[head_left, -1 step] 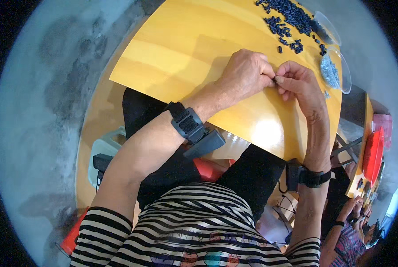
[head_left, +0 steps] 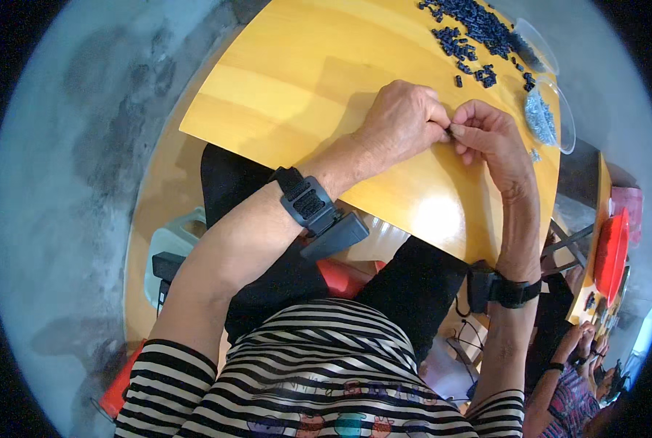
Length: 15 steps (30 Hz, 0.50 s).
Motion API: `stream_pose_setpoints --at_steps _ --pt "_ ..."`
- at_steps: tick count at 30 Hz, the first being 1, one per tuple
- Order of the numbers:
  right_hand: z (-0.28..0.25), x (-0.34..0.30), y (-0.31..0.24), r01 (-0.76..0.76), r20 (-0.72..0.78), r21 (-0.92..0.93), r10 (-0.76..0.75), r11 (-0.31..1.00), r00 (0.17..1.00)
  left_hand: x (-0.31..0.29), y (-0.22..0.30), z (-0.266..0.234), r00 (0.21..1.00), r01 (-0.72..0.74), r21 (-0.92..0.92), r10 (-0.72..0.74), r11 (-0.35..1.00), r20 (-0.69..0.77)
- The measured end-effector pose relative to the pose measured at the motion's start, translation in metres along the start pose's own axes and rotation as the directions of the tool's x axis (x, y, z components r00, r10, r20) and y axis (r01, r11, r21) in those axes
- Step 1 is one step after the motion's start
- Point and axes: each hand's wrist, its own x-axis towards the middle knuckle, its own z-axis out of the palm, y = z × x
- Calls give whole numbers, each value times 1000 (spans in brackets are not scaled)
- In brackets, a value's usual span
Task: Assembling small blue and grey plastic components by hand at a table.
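Over the yellow table, my left hand (head_left: 407, 120) and my right hand (head_left: 492, 136) meet fingertip to fingertip. Between them sits a small dark piece (head_left: 450, 133), mostly covered by the fingers. The left hand is closed, its thumb and forefinger pinching at the piece from the left. From the other side the right thumb and forefinger pinch it too, with the other fingers curled. Beyond the hands lies a pile of small dark blue plastic pieces (head_left: 479, 28). Next to the right hand, a clear plastic bowl (head_left: 564, 117) lies tipped, holding small silvery-blue parts (head_left: 539, 119).
A second clear bowl (head_left: 541, 45) with dark pieces stands at the far right table edge. A few silvery parts (head_left: 535, 155) lie near my right wrist. At the right, another person's hands (head_left: 580, 342) work beside a second table with a red basin (head_left: 612, 255).
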Motion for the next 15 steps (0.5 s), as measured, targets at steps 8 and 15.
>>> stream_pose_setpoints --at_steps 8,15 --pt "-4 -5 -13 199 -248 22 -187 980 951 -1 -3 -1 999 14 49 -15 999 31" --pt "38 40 -31 539 -437 123 -442 833 783 1 -2 2 999 42 9 -42 999 5"
